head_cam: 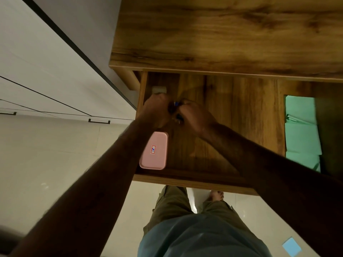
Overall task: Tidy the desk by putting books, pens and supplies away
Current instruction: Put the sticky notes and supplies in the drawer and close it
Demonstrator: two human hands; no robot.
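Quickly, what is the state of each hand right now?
Left hand: curled around small dark items, too blurred to identify.
Right hand: also curled around the small dark items.

Dim, warm light; the drawer (232, 127) lies shadowed, edges bend, fine detail seems softly blurred.
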